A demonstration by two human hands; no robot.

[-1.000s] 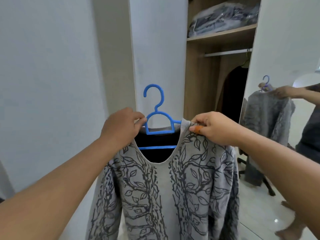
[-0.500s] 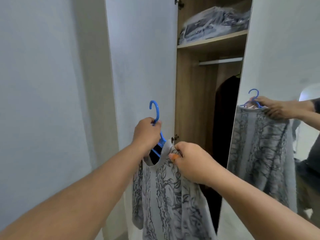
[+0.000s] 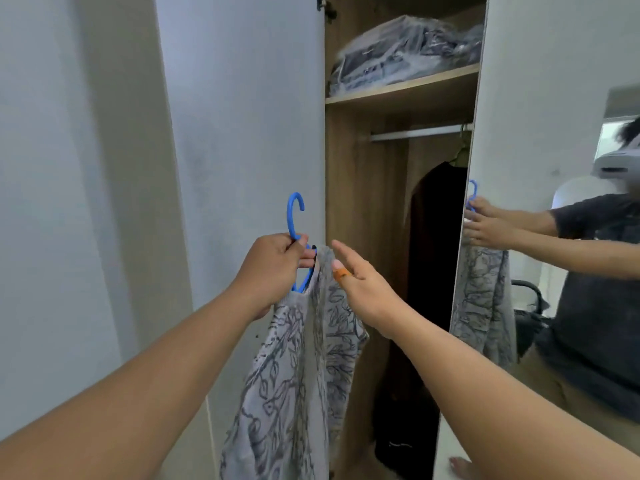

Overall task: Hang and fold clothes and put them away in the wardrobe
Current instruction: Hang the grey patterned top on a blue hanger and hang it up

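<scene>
Patterned grey top (image 3: 298,368) on a blue hanger (image 3: 294,216), held up at the open wardrobe.

The top hangs edge-on from the hanger just outside the wardrobe's left door (image 3: 242,133). The left hand (image 3: 273,268) grips the hanger below its hook; the right hand (image 3: 360,285) lies spread beside the collar, fingers straight, gripping nothing. The rail (image 3: 415,134) runs higher up inside, under the shelf (image 3: 401,95), with a dark garment (image 3: 436,244) at its right end. A good hanging would raise the hook over the rail's bare left part, the free hand steadying the shoulder so the cloth does not slip.
</scene>
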